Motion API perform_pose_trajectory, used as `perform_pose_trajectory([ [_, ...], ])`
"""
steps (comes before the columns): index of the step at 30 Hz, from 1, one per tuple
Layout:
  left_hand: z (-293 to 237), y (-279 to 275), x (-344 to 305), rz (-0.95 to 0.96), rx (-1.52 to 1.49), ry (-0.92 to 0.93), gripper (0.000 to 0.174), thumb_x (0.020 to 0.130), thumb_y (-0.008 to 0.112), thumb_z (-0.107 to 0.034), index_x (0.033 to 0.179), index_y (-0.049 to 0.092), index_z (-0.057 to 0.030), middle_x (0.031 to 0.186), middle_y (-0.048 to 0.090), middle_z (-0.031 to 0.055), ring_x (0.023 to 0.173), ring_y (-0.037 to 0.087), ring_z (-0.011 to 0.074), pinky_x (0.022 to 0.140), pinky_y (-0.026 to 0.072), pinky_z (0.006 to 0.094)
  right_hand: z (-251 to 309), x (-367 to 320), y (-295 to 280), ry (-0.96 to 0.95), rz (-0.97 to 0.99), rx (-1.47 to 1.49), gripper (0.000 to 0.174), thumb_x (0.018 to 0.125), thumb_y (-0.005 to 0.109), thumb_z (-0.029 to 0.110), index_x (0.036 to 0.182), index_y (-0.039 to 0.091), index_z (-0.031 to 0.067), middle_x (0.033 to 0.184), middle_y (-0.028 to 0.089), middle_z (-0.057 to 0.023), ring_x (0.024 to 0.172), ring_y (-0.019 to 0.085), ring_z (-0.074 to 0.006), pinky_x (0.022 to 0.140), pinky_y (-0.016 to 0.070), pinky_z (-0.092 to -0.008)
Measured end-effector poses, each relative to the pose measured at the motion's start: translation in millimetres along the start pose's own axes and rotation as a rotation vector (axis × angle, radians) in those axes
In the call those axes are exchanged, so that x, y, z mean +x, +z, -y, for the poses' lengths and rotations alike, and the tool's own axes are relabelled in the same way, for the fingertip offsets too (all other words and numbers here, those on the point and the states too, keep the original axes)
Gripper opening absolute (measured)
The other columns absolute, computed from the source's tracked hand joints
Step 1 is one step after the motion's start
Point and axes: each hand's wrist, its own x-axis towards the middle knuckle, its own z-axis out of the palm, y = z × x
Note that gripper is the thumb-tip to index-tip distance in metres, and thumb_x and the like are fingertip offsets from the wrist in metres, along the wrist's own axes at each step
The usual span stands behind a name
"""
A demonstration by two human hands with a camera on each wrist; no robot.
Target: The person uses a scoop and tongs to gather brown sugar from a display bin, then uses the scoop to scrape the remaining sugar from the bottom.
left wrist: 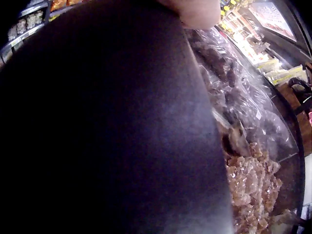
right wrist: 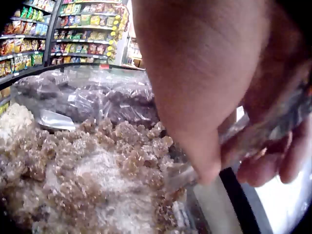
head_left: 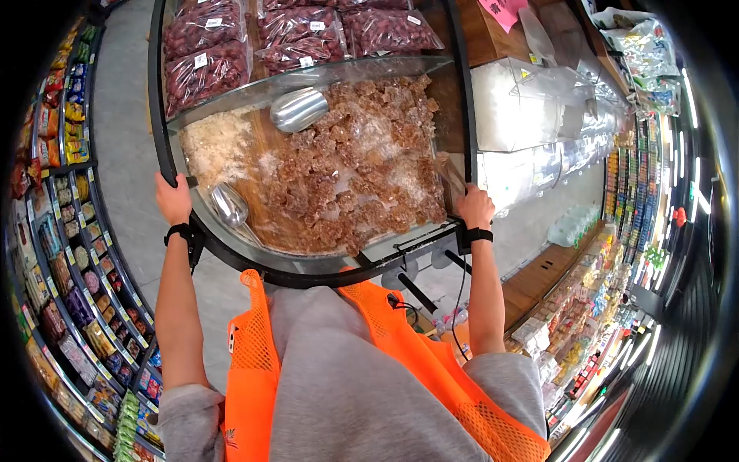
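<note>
Two hands hold one wide thing here: a black-framed clear cover (head_left: pixel 157 100) over a bulk food bin. I think the person takes it at both sides because it is broad and curved, so one hand at each end keeps it level and steady.

The left hand (head_left: pixel 173 199) is at the near left corner of the cover. In the head view its fingers are closed around the black frame. The left wrist view is almost all dark, with only a bit of skin at the top, so it adds nothing about the fingers.

The right hand (head_left: pixel 473 206) is at the near right corner, also closed on the frame. In the right wrist view its fingers (right wrist: pixel 273 165) are curled tight, and a crinkled clear film (right wrist: pixel 287 117) is pressed under them. I cannot tell if this film is a bag or part of the cover.

Under the cover lie brown lumps (head_left: pixel 354 169), with white lumps (head_left: pixel 215 146) to the left. A metal scoop (head_left: pixel 299 108) rests at the far side and a second scoop (head_left: pixel 229 204) lies near the left hand. Bags of red fruit (head_left: pixel 208 54) lie farther away. Shelves (head_left: pixel 69 254) of snacks stand at the left.
</note>
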Motion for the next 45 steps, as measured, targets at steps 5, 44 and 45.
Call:
perform_pose_trajectory([
  [5,4.1,2.2,3.4,-0.003,0.027,0.027,0.037,0.089,0.062,-0.028,0.115,0.053,-0.0027,0.097,0.066,0.0231,0.087,0.062,0.0459,0.076,0.0470,0.0516,4.6,-17.4,6.0,-0.013,0.022,-0.044,0.052,0.081,0.070,0.029,0.125,0.052,0.0074,0.096,0.067,-0.0162,0.086,0.071,-0.0374,0.072,0.0576,-0.0479],
  [44,-14.3,-4.5,-2.7,-0.022,-0.003,0.023,0.034,0.085,0.061,-0.027,0.106,0.052,-0.0015,0.092,0.066,0.0269,0.087,0.060,0.0501,0.077,0.0452,0.0549,119.5,10.0,39.8,-0.238,0.222,0.064,0.030,0.087,0.068,0.028,0.107,0.066,0.0055,0.093,0.069,-0.0167,0.087,0.072,-0.0347,0.069,0.0587,-0.0462],
  [45,-11.8,-3.4,-1.9,-0.019,-0.001,0.020,0.034,0.086,0.061,-0.027,0.106,0.052,-0.0015,0.092,0.066,0.0270,0.087,0.060,0.0501,0.077,0.0452,0.0549,114.4,9.4,29.9,-0.266,0.203,0.068,0.031,0.088,0.066,0.030,0.106,0.068,0.0042,0.093,0.070,-0.0174,0.087,0.072,-0.0366,0.071,0.0585,-0.0469],
])
